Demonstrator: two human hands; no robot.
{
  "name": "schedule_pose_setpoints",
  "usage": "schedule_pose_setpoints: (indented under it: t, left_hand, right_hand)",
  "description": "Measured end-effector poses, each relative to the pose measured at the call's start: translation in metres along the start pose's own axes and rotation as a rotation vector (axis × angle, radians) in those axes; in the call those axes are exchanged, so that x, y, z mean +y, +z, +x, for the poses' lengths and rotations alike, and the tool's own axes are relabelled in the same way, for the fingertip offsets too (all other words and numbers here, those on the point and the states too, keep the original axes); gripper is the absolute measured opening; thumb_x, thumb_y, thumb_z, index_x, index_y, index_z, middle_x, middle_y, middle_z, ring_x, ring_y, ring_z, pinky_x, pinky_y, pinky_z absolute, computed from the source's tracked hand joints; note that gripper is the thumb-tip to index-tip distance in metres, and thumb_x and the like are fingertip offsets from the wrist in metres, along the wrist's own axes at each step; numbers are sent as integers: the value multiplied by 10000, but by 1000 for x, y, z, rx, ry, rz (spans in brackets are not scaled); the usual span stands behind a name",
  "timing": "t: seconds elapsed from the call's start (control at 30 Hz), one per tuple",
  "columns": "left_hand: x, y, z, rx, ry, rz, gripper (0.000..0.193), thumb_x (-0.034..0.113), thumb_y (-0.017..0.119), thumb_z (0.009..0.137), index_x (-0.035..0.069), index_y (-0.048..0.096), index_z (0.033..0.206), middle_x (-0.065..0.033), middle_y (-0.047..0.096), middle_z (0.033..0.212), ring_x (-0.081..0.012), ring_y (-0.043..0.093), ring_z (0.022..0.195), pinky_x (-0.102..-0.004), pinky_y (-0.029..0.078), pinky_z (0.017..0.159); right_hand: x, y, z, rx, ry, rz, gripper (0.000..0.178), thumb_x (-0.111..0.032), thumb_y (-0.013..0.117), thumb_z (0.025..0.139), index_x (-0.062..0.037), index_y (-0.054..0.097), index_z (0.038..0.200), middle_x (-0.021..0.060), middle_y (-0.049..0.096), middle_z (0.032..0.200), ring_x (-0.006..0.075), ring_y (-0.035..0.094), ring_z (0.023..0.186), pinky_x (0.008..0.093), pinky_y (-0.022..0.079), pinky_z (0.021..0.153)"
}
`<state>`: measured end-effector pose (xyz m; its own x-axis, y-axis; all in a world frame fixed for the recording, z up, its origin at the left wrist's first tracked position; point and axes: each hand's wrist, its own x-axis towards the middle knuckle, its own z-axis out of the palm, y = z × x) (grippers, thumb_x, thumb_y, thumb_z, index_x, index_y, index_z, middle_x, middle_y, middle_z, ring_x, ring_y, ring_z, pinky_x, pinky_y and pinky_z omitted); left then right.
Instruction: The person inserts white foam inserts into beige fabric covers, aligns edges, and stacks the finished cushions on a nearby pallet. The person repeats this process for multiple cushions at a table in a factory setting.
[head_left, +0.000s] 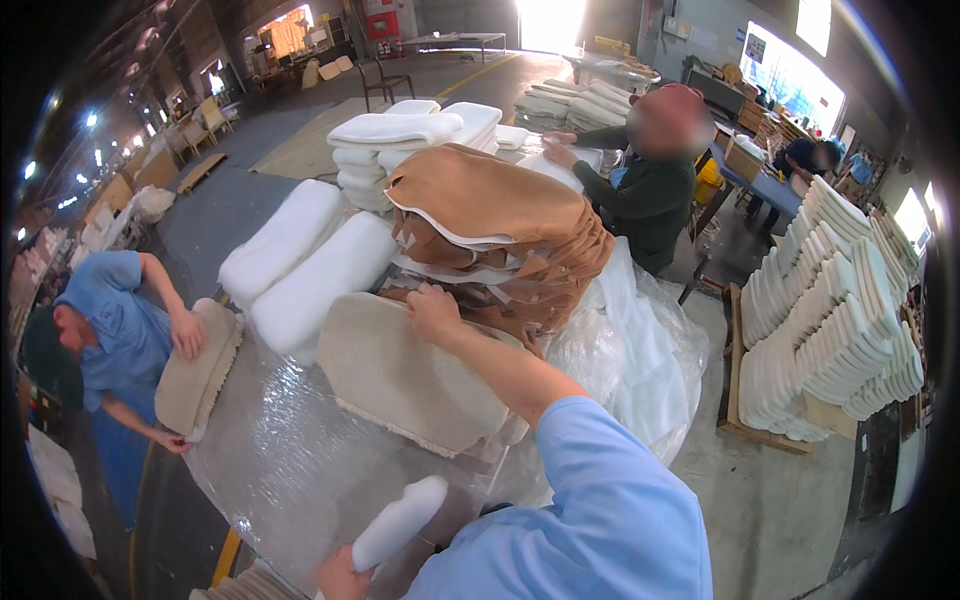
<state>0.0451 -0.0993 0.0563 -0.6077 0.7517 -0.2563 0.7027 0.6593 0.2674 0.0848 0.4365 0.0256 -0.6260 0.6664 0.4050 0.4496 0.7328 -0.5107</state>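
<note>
My left hand (343, 575), low in the view, is closed round the end of a narrow white padding piece (402, 522). My right arm reaches across the table, and my right hand (433, 312) has its fingers curled at the far edge of a beige fabric piece (410, 375) with a frayed near edge. Just beyond those fingers rises a tall, uneven stack of brown fabric pieces (490, 205), pale undersides showing between layers. Part of what my right fingertips grip is hidden by the hand itself.
Two thick white pads (325, 280) lie left of the brown stack on the plastic-covered table (290, 450). At left, a co-worker in blue (125, 310) handles a beige cushion (200, 365). Another person (645, 200) works beyond the stack. White pads (820, 320) fill a pallet at right.
</note>
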Motion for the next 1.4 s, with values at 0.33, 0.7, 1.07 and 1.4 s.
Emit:
schedule_pose_setpoints:
  t: [0.33,0.7,1.07,1.4]
  left_hand:
    - [-9,3,-3,-6,-3,52,472,347,822,870,53,712,1224,-246,762,1066,-460,733,986,-557,568,836]
    - [-18,-23,-34,82,130,8,394,337,918,771,100,760,1043,-174,771,899,-403,746,883,-484,569,775]
    - [-33,12,-68,105,287,60,306,276,832,803,113,670,1005,-126,740,897,-395,726,861,-520,560,743]
    - [-45,17,-79,105,377,120,287,263,785,813,118,693,1043,-121,750,932,-410,721,879,-527,558,761]
  right_hand:
    - [-31,-1,-16,-175,221,285,202,-226,663,1004,-26,652,1026,234,744,1072,453,700,1057,543,536,898]
    - [-138,-83,-17,-183,-214,372,298,-277,661,1022,-43,760,1178,195,789,1078,410,733,1056,504,563,930]
    - [-248,-133,-43,-145,-456,355,271,-275,660,1017,-80,775,1168,174,795,1023,404,739,978,499,564,886]
    - [-300,-140,-56,-154,-590,439,221,-205,682,1009,-92,788,1167,151,792,1008,368,737,936,450,575,854]
